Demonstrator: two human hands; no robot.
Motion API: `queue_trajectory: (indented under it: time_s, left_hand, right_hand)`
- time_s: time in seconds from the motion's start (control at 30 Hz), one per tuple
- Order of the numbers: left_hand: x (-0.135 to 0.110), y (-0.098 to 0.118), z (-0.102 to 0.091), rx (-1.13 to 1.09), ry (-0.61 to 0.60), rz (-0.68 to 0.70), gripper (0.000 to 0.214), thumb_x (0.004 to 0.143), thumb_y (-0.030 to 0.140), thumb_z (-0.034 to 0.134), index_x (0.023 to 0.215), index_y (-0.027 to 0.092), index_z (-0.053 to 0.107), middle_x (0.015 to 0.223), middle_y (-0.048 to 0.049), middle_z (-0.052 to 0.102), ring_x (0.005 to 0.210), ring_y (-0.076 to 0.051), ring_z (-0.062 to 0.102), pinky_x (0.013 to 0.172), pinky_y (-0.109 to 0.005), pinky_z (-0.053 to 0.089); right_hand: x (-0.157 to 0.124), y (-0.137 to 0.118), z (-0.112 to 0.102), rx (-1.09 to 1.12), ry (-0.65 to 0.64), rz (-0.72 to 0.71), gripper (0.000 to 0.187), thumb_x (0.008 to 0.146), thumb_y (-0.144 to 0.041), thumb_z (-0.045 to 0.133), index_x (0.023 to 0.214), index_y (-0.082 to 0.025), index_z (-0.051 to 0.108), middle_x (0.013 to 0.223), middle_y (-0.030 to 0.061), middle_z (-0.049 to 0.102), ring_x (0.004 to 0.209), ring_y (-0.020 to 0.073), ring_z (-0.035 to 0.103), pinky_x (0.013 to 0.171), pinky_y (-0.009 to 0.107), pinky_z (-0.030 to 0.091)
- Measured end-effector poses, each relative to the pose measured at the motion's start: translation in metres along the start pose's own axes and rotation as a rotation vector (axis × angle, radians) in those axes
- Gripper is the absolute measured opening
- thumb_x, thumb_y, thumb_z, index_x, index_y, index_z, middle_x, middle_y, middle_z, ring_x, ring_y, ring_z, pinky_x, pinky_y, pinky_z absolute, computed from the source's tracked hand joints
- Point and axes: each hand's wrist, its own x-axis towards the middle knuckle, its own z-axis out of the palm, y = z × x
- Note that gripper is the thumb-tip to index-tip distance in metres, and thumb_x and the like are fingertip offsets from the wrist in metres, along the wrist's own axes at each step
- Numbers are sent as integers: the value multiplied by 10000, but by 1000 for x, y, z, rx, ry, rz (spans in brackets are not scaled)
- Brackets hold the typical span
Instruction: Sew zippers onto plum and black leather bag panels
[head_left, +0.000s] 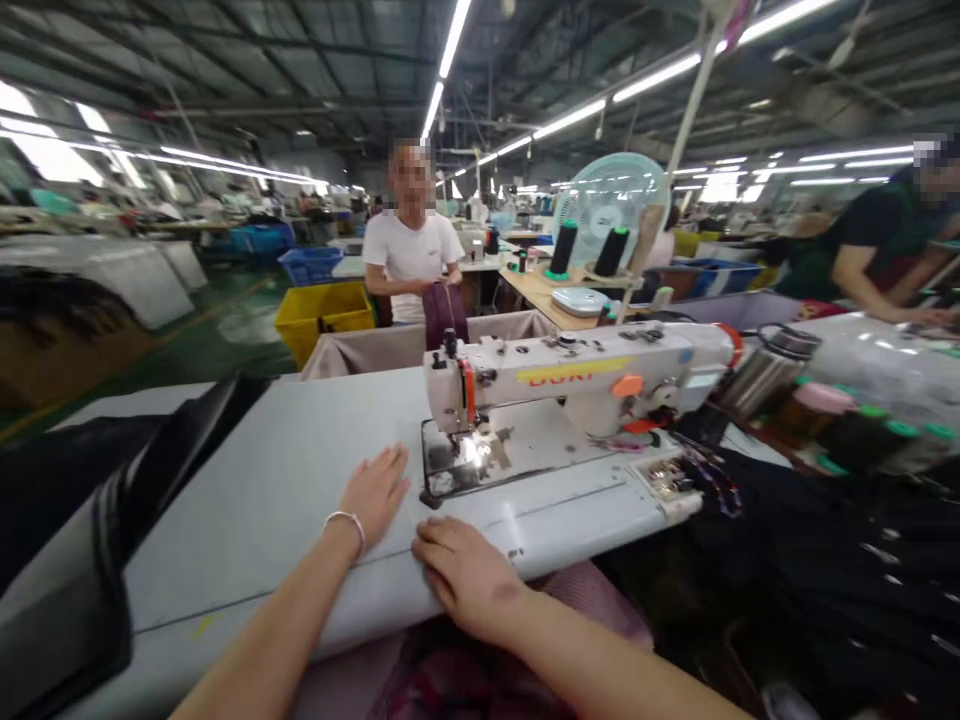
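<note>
My left hand, with a white band at its wrist, lies flat on the pale sewing table, fingers stretched toward the machine's plate. Nothing is in it. At the table's front edge my right hand rests palm down with its fingers extended, also holding nothing. Just beyond both hands stands a white sewing machine, its lamp lighting the metal needle plate. No cloth shows under its needle.
Dark material lies over the table's left side. Scissors, a steel flask and thread spools are at right. Across the machine, a person in a white T-shirt holds a purple piece near a yellow bin.
</note>
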Motion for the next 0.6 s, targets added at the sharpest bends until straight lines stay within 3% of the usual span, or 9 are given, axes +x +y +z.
queue_trajectory:
  time_s: [0.07,0.13,0.3,0.37,0.47,0.6]
  left_hand:
    - [2,-3,4,3,0,10,537,952,386,248,1452,196,289,1532,-73,218,1415,-237,220,1136,-496,204]
    - [2,-5,6,9,1,18,543,950,399,241,1457,206,279,1534,-60,216,1419,-233,210,1140,-489,200]
    - [-1,-2,3,12,-5,-5,544,952,398,224,1462,212,267,1531,-52,229,1423,-229,197,1150,-489,166]
    - [-2,0,0,1,-19,-20,537,956,390,223,1461,213,265,1536,-49,214,1426,-227,185,1151,-492,159]
    - [-3,4,-7,-33,-56,-38,525,960,385,242,1460,226,261,1539,-38,207,1427,-211,179,1156,-483,158]
    - [-17,18,-15,-98,-102,-63,542,951,393,311,1459,214,261,1542,-53,186,1429,-221,171,1156,-503,157]
  right_hand:
    - [-22,2,-19,-16,-13,10,292,876,-264,577,1166,-293,590,1254,-59,578,1166,76,490,1056,176,325]
    - [-44,21,-46,-64,7,73,215,897,-249,543,1087,-304,627,1178,-72,616,1097,69,530,998,162,384]
    - [-90,130,-129,-319,154,398,280,933,-192,397,1076,-185,639,1088,84,643,1048,215,559,965,396,445]
    - [-102,175,-151,-413,175,484,341,920,-159,360,1142,-144,619,1143,144,617,1078,271,545,971,476,419]
    - [-110,219,-162,-475,109,486,352,893,-156,405,1179,-122,609,1157,170,613,1079,293,551,960,467,421]
    - [-117,231,-160,-516,47,452,270,879,-157,461,1042,-145,677,992,161,660,938,275,606,876,418,446]
